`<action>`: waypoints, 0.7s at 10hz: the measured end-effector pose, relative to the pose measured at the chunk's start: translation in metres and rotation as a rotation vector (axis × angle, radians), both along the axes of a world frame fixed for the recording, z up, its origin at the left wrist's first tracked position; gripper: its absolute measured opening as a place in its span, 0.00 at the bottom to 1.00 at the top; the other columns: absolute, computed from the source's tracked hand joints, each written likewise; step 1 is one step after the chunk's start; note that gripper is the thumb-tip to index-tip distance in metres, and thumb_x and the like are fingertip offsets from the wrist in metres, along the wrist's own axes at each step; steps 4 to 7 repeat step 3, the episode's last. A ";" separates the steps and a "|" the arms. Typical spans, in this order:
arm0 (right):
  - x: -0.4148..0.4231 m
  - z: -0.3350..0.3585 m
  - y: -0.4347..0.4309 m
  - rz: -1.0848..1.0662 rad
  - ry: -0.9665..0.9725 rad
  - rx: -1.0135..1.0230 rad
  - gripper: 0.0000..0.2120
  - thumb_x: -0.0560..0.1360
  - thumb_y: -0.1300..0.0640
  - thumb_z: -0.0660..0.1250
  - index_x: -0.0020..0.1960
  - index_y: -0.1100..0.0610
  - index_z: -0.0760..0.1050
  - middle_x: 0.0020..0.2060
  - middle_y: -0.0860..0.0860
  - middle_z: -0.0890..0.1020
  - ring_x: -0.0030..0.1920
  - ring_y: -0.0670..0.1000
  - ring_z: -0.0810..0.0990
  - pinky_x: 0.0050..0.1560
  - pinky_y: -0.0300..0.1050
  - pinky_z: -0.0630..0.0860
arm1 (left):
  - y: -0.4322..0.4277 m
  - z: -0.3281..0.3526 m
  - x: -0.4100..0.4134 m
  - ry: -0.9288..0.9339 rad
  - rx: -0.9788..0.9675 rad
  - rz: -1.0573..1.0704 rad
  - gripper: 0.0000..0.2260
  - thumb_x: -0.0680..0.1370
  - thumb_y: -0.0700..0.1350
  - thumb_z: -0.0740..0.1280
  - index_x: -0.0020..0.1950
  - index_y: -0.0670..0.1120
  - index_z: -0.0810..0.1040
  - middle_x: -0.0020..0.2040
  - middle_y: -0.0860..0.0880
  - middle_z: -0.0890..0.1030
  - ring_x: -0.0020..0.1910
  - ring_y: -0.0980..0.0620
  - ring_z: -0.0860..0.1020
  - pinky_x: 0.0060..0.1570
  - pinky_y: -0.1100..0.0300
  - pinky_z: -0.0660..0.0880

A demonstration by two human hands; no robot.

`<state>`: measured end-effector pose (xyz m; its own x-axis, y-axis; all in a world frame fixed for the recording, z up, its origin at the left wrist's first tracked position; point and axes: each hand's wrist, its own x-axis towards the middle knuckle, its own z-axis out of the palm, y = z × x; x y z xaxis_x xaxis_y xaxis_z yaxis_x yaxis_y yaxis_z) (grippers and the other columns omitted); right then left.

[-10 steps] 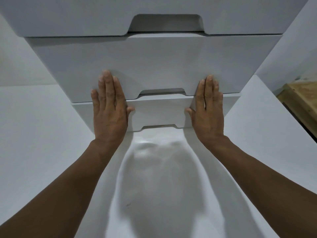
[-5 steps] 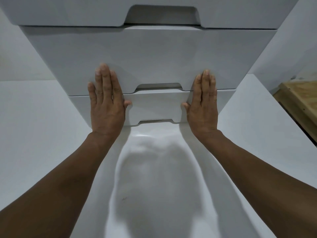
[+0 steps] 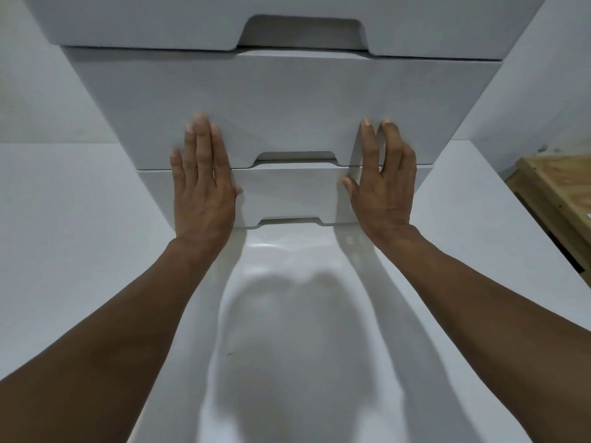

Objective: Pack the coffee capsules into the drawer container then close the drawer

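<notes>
Behind both hands [image 3: 204, 193] [image 3: 382, 190], drawer fronts [image 3: 281, 107].

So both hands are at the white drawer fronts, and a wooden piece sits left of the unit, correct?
No: the head view shows the wooden piece right of the drawer unit. The left hand and right hand are indeed at its fronts.

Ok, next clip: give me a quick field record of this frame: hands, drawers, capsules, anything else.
left hand: flat, fingers straight, across middle drawer and bottom drawer fronts
right hand: fingers loosely bent, at same two fronts, holds nothing
top drawer: above them; all three look pushed in
capsules: none in view
surface: white table
other: wooden crate at right
</notes>
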<state>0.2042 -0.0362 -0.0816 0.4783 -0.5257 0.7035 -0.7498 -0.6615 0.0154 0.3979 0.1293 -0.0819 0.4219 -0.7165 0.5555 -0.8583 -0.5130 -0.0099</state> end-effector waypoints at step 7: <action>-0.020 0.027 0.040 -0.002 0.060 0.200 0.39 0.70 0.45 0.72 0.74 0.56 0.60 0.71 0.57 0.67 0.67 0.62 0.69 0.65 0.63 0.67 | 0.039 0.039 -0.014 0.090 -0.022 -0.034 0.37 0.77 0.59 0.61 0.76 0.42 0.49 0.77 0.39 0.53 0.76 0.40 0.52 0.71 0.39 0.49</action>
